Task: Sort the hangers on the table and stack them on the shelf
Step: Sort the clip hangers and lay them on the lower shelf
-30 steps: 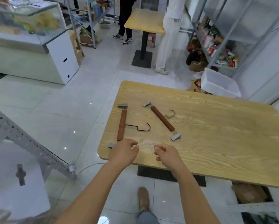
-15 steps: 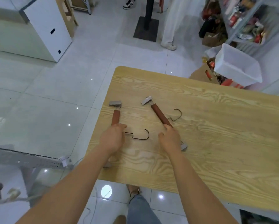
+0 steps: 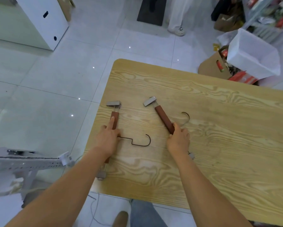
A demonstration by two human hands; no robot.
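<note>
Pale floor tiles (image 3: pixel 44 89) run under us, and nearest the camera we see our own jeans leg (image 3: pixel 145 215) and shoe (image 3: pixel 120 217) just below the near edge of the wooden table (image 3: pixel 219 145). Off to our left a grey perforated metal frame (image 3: pixel 27 163) stands beside the table's corner.

Our two bare arms reach forward over the tabletop. Our left hand (image 3: pixel 107 139) lies on the left hanger (image 3: pixel 114 117), a brown wooden bar with a metal clip at each end; the forefinger is stretched along the bar and the other fingers curl over it, so the hand is pressing or lightly gripping it, though we cannot tell which. The near clip sits right at the table's edge, and its dark wire hook (image 3: pixel 137 141) lies flat, pointing to the right.

Our right hand (image 3: pixel 178 140) is closed around the near half of the right hanger (image 3: pixel 163 118), which lies at a slant, its far clip pointing away to the left. Its hook (image 3: pixel 185 117) curls beyond our knuckles. Both hangers rest on the table, apart from each other.

Farther off, past the table's far edge, a white bin (image 3: pixel 252 54) sits on a cardboard box (image 3: pixel 213 66). Beyond that we see a white cabinet (image 3: pixel 44 22), another table's dark base (image 3: pixel 151 12), and a person's white trouser leg (image 3: pixel 178 15).
</note>
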